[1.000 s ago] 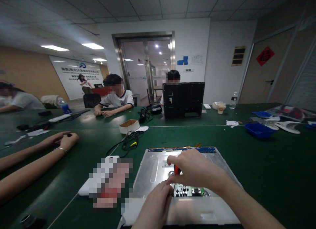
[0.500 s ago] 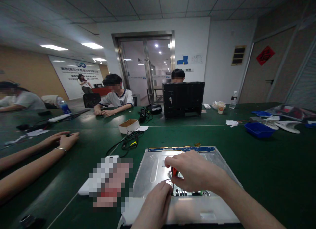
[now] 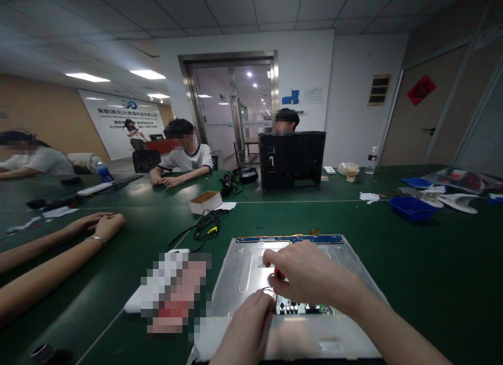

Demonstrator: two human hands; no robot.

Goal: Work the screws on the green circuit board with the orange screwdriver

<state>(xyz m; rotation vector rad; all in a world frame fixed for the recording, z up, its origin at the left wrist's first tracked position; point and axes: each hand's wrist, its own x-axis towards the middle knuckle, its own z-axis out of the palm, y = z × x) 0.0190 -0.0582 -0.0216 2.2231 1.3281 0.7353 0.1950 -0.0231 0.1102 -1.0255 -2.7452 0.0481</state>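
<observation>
In front of me an opened display panel (image 3: pixel 231 283) lies flat on the table, its silver metal back up. A green circuit board (image 3: pixel 294 307) shows at its middle, and a narrow blue board (image 3: pixel 291 239) runs along its far edge. My right hand (image 3: pixel 314 273) is closed around the red handle of a screwdriver (image 3: pixel 279 274), whose thin shaft points down at the board's left end. Beside that shaft, my left hand (image 3: pixel 251 319) rests on the panel with its fingers pressed together. Whatever lies between its fingertips is hidden.
Left of the panel lie a white device (image 3: pixel 157 286), black cables (image 3: pixel 208 226) and an open small box (image 3: pixel 205 202). A co-worker's hands (image 3: pixel 104 227) rest farther left. A black monitor housing (image 3: pixel 291 160) stands across the table. To the right is a blue tray (image 3: pixel 412 207).
My hands stay almost in place, with only a slight shift of the right hand on the screwdriver. The person behind the black housing shows a little more of the head.
</observation>
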